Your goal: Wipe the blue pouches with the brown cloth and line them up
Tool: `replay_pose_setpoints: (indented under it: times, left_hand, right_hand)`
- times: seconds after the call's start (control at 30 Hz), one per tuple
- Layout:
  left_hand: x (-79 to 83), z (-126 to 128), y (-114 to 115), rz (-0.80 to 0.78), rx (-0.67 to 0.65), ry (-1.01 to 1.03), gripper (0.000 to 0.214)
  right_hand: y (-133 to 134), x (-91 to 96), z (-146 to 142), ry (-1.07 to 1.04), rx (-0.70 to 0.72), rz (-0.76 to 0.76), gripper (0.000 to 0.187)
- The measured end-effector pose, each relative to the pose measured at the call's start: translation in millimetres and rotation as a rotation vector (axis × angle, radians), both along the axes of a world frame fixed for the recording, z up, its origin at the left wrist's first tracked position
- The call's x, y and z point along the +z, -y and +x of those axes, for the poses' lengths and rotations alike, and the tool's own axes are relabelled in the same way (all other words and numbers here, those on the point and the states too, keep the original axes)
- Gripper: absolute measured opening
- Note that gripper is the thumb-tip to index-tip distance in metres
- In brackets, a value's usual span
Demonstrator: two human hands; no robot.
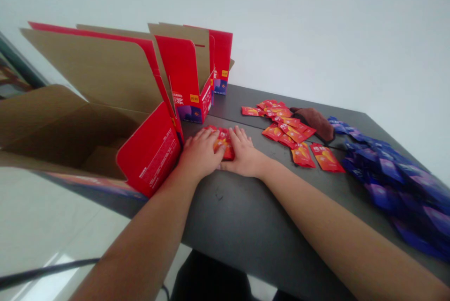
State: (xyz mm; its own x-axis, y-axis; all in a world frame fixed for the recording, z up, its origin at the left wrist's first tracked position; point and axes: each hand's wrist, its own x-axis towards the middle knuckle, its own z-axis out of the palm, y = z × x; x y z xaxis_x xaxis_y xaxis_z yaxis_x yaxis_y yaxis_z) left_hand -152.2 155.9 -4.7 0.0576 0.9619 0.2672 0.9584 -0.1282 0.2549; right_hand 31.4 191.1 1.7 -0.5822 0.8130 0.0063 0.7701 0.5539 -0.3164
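Between my hands, on the dark table, lies a small bunch of red and orange sachets [226, 143]. My left hand [201, 152] grips them from the left, its fingers over their edge and its thumb at the front. From the right, my right hand [245, 152] presses against the same sachets with its fingers bent at the far side. The hands cover part of the bunch, so I cannot tell how thick it is. Just left of my left hand stands an open red carton [149, 151], its brown inside showing and its flaps up.
More open red cartons [191, 80] stand behind, along the wall. Loose red sachets [293, 130] lie right of my hands. Beyond them are a brown cloth-like item [314, 122] and a heap of blue-purple packets [390, 174]. The dark table's [246, 216] front edge is near my body.
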Motion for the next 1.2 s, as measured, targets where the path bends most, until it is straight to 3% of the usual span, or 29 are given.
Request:
replay_pose_setpoints:
  times: [0.03, 0.1, 0.17, 0.27, 0.37, 0.5, 0.6, 0.7, 0.93, 1.2]
  left_hand:
    - [1.0, 1.1, 0.4, 0.003, -0.001, -0.004, 0.058]
    - [2.8, 4.0, 1.4, 0.011, -0.012, -0.012, 0.058]
    - [4.0, 7.5, 2.4, 0.015, -0.034, -0.021, 0.058]
    - [5.1, 13.1, 4.5, 0.011, -0.083, -0.040, 0.060]
    - [6.3, 17.8, 7.9, 0.010, -0.138, -0.065, 0.061]
    - [7.7, 21.7, 12.7, 0.007, -0.196, -0.096, 0.061]
    - [6.7, 22.9, 14.0, 0.006, -0.216, -0.110, 0.062]
    - [4.1, 23.1, 13.3, 0.007, -0.228, -0.119, 0.059]
    - [6.8, 27.5, 15.0, 0.049, -0.227, -0.070, 0.057]
    - [5.5, 14.3, 4.0, 0.148, -0.049, 0.103, 0.042]
  right_hand:
    - [3.9, 4.7, 11.6, 0.004, -0.004, -0.005, 0.131]
    - [12.5, 14.3, 43.2, 0.033, -0.041, 0.051, 0.111]
    - [20.0, 21.3, 80.8, 0.108, -0.175, 0.189, 0.085]
    - [29.3, 22.7, 130.1, 0.261, -0.363, 0.250, 0.069]
    - [43.3, 17.1, 154.4, 0.320, -0.325, 0.195, 0.054]
    - [64.8, 12.1, 159.4, 0.278, -0.224, 0.214, 0.053]
    - [68.1, 10.9, 164.3, 0.272, -0.295, 0.299, 0.065]
    - [65.8, 10.7, 173.0, 0.311, -0.323, 0.257, 0.064]
    - [93.0, 21.1, 172.1, 0.222, -0.059, 0.265, 0.043]
    - [98.0, 16.6, 169.2, 0.230, 0.170, 0.366, 0.038]
